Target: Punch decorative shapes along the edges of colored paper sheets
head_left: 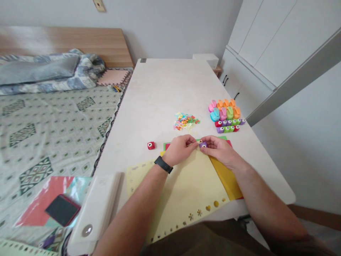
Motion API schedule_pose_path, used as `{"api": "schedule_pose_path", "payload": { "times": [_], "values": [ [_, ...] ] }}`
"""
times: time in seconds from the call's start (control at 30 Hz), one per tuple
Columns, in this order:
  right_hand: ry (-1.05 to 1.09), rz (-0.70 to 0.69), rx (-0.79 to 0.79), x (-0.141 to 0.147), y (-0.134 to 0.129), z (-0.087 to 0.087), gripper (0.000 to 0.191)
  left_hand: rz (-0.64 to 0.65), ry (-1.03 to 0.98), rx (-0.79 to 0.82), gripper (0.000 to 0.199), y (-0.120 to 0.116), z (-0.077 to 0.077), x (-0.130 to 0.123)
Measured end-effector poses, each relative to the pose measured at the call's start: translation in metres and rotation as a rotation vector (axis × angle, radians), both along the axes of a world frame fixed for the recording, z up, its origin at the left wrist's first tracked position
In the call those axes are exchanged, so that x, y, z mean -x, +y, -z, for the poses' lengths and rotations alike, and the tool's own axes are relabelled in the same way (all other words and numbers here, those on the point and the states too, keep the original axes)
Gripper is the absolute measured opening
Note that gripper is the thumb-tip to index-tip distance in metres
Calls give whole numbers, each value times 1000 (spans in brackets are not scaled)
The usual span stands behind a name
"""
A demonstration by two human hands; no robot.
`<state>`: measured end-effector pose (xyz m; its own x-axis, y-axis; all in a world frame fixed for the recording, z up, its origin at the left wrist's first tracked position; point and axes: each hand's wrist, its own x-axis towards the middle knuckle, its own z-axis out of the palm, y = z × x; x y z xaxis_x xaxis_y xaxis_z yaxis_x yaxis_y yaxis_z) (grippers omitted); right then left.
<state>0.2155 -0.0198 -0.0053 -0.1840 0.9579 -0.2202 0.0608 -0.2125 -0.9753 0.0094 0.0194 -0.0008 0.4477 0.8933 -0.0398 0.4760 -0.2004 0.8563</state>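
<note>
My right hand [218, 147] is closed on a small purple craft punch [203, 145] at the far edge of a pale yellow paper sheet [190, 185]. My left hand [181, 149] pinches that same edge of the sheet just left of the punch. Cut-out shapes such as hearts, circles and flowers run along the sheet's near and left borders. Under it lie darker yellow paper [229, 181] and red and green sheets, partly covered. A red craft punch [151, 145] stands alone to the left of my left hand.
Beyond my hands lies a pile of colourful paper cut-outs [185, 121]. Rows of craft punches [226, 115] stand at the table's right side. A long white device [97, 209] is at the left edge, with a dark phone-like object [62, 209] on the bed beside it.
</note>
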Motion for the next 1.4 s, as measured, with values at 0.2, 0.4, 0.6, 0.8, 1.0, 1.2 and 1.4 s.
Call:
{"api": "schedule_pose_path", "payload": {
  "times": [0.2,0.4,0.6,0.8,1.0,1.2,1.4],
  "values": [
    [-17,-18,-25,-1,-2,-2,46,6,-6,3,30,-1,0,0],
    [14,33,41,-3,0,1,48,7,-14,-1,29,-2,-2,0],
    [62,6,57,-6,1,1,44,11,-20,7,29,-2,-6,0],
    [67,27,93,-7,1,0,47,10,-19,-1,26,-3,-7,0],
    [53,13,98,-6,1,-2,42,12,-12,-1,26,-3,-6,0],
    [59,7,113,-6,1,-2,42,16,-20,1,25,-3,-7,0],
    [50,14,83,-6,1,-1,40,14,-19,-2,26,-3,-6,-1]
  ]
}}
